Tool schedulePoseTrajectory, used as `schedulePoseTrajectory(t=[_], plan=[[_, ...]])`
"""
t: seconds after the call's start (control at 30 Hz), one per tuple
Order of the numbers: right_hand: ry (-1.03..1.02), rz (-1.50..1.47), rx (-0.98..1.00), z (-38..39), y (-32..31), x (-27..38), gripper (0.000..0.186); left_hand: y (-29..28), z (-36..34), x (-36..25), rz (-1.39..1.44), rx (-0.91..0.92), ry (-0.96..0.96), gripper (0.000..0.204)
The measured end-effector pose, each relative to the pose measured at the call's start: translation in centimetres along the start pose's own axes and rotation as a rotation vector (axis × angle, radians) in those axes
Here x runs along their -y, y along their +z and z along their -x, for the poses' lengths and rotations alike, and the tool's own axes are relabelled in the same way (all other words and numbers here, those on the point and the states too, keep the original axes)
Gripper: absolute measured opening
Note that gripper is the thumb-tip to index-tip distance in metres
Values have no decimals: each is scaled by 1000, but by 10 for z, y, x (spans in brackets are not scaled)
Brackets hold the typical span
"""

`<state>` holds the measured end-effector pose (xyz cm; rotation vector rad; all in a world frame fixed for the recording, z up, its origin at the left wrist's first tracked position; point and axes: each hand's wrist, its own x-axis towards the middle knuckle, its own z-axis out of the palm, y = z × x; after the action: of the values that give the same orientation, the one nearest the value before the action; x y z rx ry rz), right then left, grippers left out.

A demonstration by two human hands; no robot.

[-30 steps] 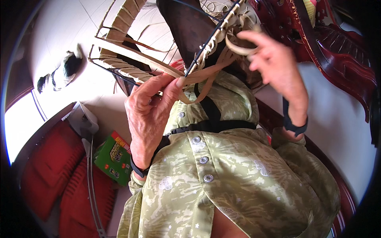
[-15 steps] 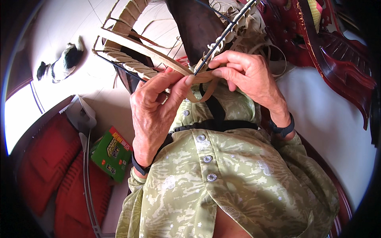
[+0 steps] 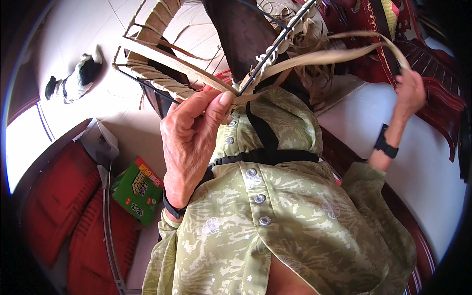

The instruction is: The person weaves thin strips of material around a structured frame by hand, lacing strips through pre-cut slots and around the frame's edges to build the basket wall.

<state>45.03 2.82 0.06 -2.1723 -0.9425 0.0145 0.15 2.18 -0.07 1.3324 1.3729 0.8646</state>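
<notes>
Two of our hands show in the head view: our left hand (image 3: 187,132) pinches a corner of the partly wrapped frame (image 3: 160,81) before our lap; our right hand (image 3: 410,91), out rightward, grasps the tan strip (image 3: 324,57) with its fingers.

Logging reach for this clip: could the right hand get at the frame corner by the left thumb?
Probably yes: only the tan strip in the right hand seems to cross the way to the black frame, though the left hand partly covers that corner.

curved tan strip (image 3: 319,58) at corner of partly wrapped black frame (image 3: 265,62)
</notes>
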Motion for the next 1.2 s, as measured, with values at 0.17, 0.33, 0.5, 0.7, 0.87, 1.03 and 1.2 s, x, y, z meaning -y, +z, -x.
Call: schedulePoseTrajectory(t=[0.17, 0.33, 0.5, 0.7, 0.87, 1.03, 1.2], plan=[[175, 830, -16, -73, -53, -77, 25, 1, -3, -8, -1, 42, -9, 20], [-120, -175, 534, 65, 31, 66, 25, 2, 0, -7, -61, 16, 36, 19], [-635, -360, 987, 175, 76, 144, 25, -3, 0, -3, -76, 33, 64, 15], [-595, -420, 1208, 175, 70, 144, 14, -8, 6, 0, -214, 138, 120, 22], [-491, -512, 1338, 174, 58, 153, 26, -8, 12, 4, -231, 152, 122, 26], [197, -593, 1596, 166, 53, 161, 32, -4, 10, 9, -246, 82, 184, 27], [223, -536, 1645, 159, 51, 166, 32, -4, 13, 9, -318, 85, 205, 32]])
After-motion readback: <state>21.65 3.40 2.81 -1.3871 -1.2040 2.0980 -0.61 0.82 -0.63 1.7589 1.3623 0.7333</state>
